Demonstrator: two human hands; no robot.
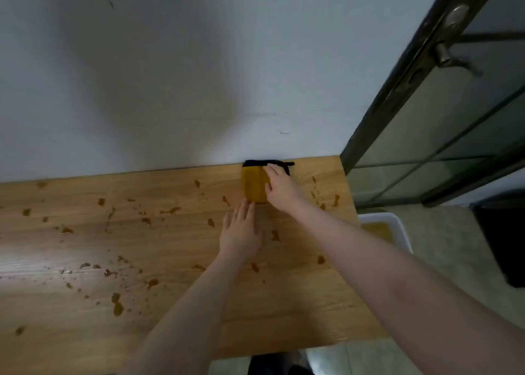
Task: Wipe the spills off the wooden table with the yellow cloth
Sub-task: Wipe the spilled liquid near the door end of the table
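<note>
A folded yellow cloth [252,184] with a dark edge lies at the back of the wooden table [170,318], against the white wall. My right hand [281,190] rests flat on the cloth's right side, fingers apart, covering part of it. My left hand [241,229] lies flat on the wood just in front of the cloth, its fingertips at the cloth's near edge. Brown spills [116,306] are scattered over the table, mostly to the left and around both hands.
A white tray [397,224] with yellowish contents sits on the floor past the table's right edge. A dark-framed glass door [412,70] stands at the right. A black bin [505,238] is on the tiled floor further right.
</note>
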